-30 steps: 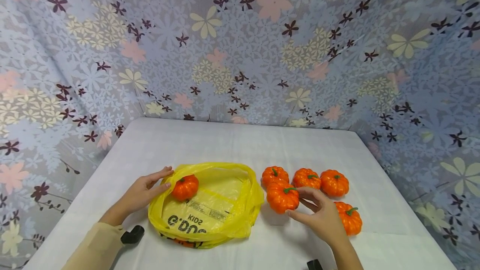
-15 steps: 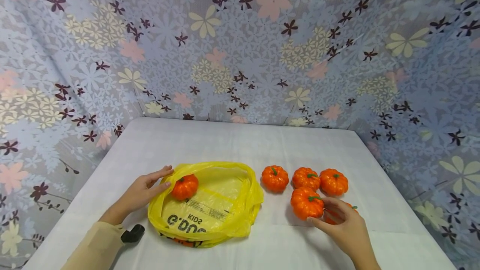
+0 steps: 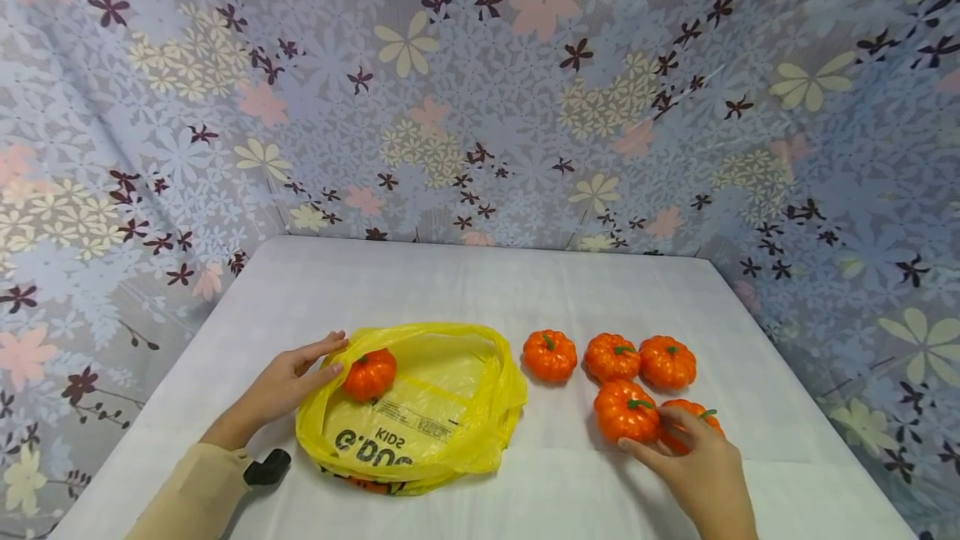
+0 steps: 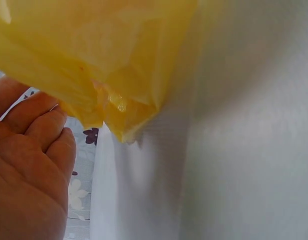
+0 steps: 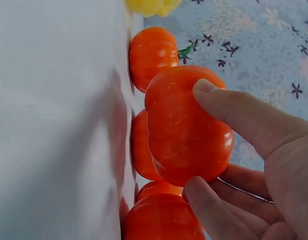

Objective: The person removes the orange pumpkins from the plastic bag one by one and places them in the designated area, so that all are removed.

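Observation:
My right hand (image 3: 697, 461) grips a small orange toy pumpkin (image 3: 627, 412) with a green stem. In the right wrist view the thumb lies on one side of this pumpkin (image 5: 186, 130) and fingertips on the other; it appears slightly above the table. Another pumpkin (image 3: 686, 423) is partly hidden behind that hand. My left hand (image 3: 281, 390) touches the left rim of a yellow plastic bag (image 3: 450, 465), thumb and fingers apart. Inside the bag, near that hand, sits one pumpkin (image 3: 370, 375). Yellow plastic (image 4: 119, 60) covers the fingertips in the left wrist view.
Three more pumpkins stand in a row behind the right hand: a left one (image 3: 550, 356), a middle one (image 3: 612, 357) and a right one (image 3: 667, 362). A white cloth covers the table (image 3: 465, 282). Floral fabric (image 3: 480, 107) hangs around its back and sides.
My right hand has carried its pumpkin rightward and a little toward me, away from the bag and up to the front-right pumpkin. The left hand and the bag have stayed in place.

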`<action>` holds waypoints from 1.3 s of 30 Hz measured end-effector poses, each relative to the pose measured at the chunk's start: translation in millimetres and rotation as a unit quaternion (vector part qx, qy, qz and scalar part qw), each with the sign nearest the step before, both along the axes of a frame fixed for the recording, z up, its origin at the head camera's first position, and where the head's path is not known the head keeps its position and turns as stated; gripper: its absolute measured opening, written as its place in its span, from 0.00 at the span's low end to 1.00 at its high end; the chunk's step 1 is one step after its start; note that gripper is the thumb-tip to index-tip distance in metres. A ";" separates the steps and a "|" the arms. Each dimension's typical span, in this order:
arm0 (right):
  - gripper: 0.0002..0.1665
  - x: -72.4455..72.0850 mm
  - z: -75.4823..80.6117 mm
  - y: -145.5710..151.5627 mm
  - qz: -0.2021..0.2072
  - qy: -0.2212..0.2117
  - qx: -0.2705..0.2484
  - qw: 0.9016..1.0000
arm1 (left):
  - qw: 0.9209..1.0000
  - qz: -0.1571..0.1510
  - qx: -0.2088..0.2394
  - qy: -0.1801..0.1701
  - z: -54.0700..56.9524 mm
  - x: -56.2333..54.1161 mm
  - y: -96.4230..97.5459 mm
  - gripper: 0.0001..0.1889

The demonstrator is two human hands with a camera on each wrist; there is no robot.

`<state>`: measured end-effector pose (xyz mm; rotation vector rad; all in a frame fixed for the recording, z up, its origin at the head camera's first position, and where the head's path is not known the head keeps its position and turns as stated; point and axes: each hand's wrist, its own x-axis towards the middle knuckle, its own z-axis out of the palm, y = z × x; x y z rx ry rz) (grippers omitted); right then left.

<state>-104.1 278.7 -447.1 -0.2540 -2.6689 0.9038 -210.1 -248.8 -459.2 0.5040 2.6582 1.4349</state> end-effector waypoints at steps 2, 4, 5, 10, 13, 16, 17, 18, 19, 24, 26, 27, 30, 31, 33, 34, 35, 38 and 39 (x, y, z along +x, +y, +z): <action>0.45 -0.5 -0.4 -0.8 0.000 -0.017 0.005 1.000 | 1.000 0.000 0.001 0.001 -0.2 -0.1 0.0 0.26; 0.48 -1.1 -0.5 -2.2 0.001 -0.038 0.010 0.999 | 1.000 0.000 0.002 0.002 -0.5 -0.3 0.1 0.26; 0.49 -1.7 -0.2 -3.1 0.003 -0.047 0.015 0.999 | 1.000 0.001 0.002 0.002 -0.7 -0.4 0.1 0.26; 0.51 -3.8 2.1 -7.8 0.008 -0.070 0.068 0.995 | 1.000 0.002 0.003 0.002 -1.6 -0.5 -0.5 0.26; 0.49 -4.4 3.2 -10.6 0.010 -0.079 0.088 0.993 | 1.000 0.003 0.004 0.001 -2.2 -0.3 -1.1 0.26; 0.51 -5.0 4.6 -13.3 0.009 -0.101 0.095 0.990 | 1.000 0.003 0.005 0.001 -2.4 -0.3 -1.5 0.26; 0.52 -5.1 5.1 -14.0 0.010 -0.108 0.096 0.989 | 1.000 0.003 0.004 0.001 -2.3 -0.2 -1.6 0.26; 0.53 -5.0 5.4 -14.7 0.009 -0.116 0.099 0.988 | 1.000 0.003 0.005 0.001 -2.3 -0.3 -1.6 0.26; 0.53 -4.9 5.6 -15.2 0.008 -0.123 0.102 0.987 | 1.000 0.003 0.005 0.001 -2.3 -0.3 -1.6 0.26; 0.57 -5.0 5.5 -16.2 0.000 -0.160 0.101 0.982 | 1.000 0.002 0.008 0.004 -2.9 -0.9 -1.4 0.26; 0.58 -5.2 5.3 -16.9 -0.002 -0.168 0.094 0.981 | 1.000 0.001 0.006 0.005 -3.6 -1.1 -1.0 0.26; 0.59 -5.1 5.1 -17.3 -0.002 -0.169 0.093 0.981 | 1.000 0.001 0.005 0.005 -3.9 -1.2 -0.8 0.26; 0.58 -5.4 5.4 -18.6 -0.004 -0.166 0.091 0.982 | 1.000 0.001 0.003 0.006 -4.2 -0.9 -0.4 0.27; 0.57 -5.2 5.5 -18.7 -0.005 -0.163 0.092 0.982 | 1.000 0.002 0.002 0.007 -4.0 -0.6 -0.3 0.27; 0.56 -4.3 6.0 -18.9 -0.008 -0.151 0.092 0.984 | 1.000 0.002 0.001 0.009 -3.8 -0.3 -0.1 0.27; 0.56 -3.7 6.3 -19.2 -0.011 -0.140 0.094 0.986 | 1.000 0.002 0.001 0.009 -3.6 -0.1 -0.1 0.27; 0.55 -3.0 6.9 -19.6 -0.015 -0.126 0.094 0.987 | 1.000 0.002 0.002 0.009 -3.5 0.0 -0.1 0.27; 0.58 -0.7 9.5 -22.6 -0.017 -0.075 0.086 0.993 | 1.000 0.003 0.003 0.009 -3.2 0.4 -0.2 0.27; 0.59 -0.4 10.9 -24.3 -0.015 -0.055 0.079 0.995 | 1.000 0.003 0.004 0.008 -3.3 0.5 -0.3 0.27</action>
